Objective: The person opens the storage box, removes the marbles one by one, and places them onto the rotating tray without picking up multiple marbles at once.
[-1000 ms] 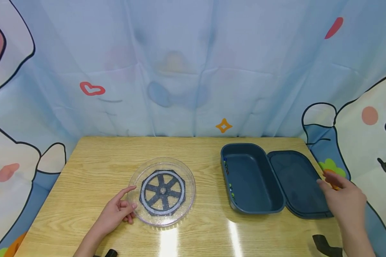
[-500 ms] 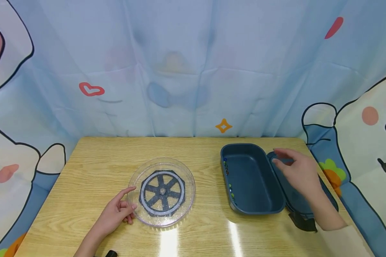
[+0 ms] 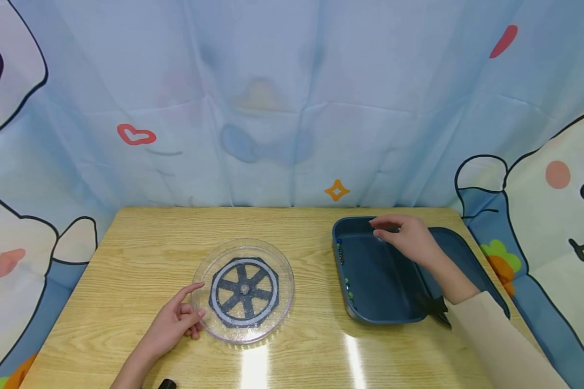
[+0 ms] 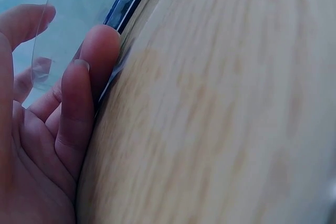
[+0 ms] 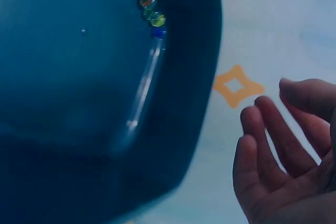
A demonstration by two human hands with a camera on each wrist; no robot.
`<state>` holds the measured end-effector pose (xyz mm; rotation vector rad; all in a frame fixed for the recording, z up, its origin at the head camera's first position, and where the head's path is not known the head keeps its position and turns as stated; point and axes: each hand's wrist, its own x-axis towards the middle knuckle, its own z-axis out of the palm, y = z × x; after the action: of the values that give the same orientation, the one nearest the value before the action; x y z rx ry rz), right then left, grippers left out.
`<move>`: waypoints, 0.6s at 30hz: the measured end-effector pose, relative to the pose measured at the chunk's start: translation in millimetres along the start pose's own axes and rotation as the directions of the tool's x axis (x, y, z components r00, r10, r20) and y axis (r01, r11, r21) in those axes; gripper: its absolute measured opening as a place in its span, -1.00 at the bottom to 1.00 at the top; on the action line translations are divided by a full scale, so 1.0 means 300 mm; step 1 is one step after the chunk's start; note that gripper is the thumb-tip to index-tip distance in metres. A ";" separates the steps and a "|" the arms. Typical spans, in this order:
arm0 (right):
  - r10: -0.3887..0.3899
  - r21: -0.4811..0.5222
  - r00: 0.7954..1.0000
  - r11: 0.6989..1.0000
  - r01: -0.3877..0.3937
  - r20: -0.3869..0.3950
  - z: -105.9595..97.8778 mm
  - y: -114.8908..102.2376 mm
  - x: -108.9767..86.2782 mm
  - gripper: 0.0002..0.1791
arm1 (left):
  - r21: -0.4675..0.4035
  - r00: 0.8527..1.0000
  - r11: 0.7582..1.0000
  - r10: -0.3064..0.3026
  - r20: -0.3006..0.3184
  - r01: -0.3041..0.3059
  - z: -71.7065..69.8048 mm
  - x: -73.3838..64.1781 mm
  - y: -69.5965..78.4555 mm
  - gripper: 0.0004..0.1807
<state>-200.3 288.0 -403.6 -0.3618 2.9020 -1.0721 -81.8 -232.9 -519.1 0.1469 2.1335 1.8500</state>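
My left hand (image 3: 172, 327) is at the near-left side of a round clear plastic dish (image 3: 284, 281) with a dark, spoked wheel-like pattern in its middle. Its index finger and thumb touch the rim, and in the left wrist view its lower fingers (image 4: 79, 103) bend loosely against the dish's side. My right hand (image 3: 409, 237) hovers over the far right part of a dark blue rectangular box (image 3: 379, 289), fingers loosely bent and thumb apart from them, with nothing seen between. Several small glass marbles (image 5: 149, 6) lie in a row along the box's left inner wall.
A matching dark blue lid (image 3: 455, 246) lies right of the box, partly hidden by my right forearm and light sleeve. Both stand on a wooden table (image 3: 156, 243). A patterned blue curtain (image 3: 272, 108) hangs behind. A small black object (image 3: 167, 384) is at the front edge.
My right hand has moved left, from the right edge of the lid, across the lid, to above the box. My left hand stays at the dish's rim.
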 end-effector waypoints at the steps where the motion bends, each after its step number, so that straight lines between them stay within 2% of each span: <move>1: 0.001 0.012 1.000 1.000 -0.001 0.017 0.006 0.005 0.013 -0.63 | -0.001 1.000 1.000 0.000 0.000 0.000 0.000 0.000 0.000 -0.27; 10: -0.041 0.084 0.992 0.996 0.031 0.117 0.093 0.048 0.121 -0.69 | 0.010 1.000 1.000 -0.008 -0.009 0.008 -0.001 0.000 0.008 -0.28; 18: -0.046 0.067 0.982 0.997 0.034 0.185 0.169 0.087 0.171 -0.74 | 0.005 1.000 1.000 -0.012 -0.016 0.012 0.003 0.002 0.005 -0.29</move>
<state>-250.3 263.3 -456.4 -0.4917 2.7010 -1.0700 -82.1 -231.6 -518.0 0.1203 2.1450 1.8455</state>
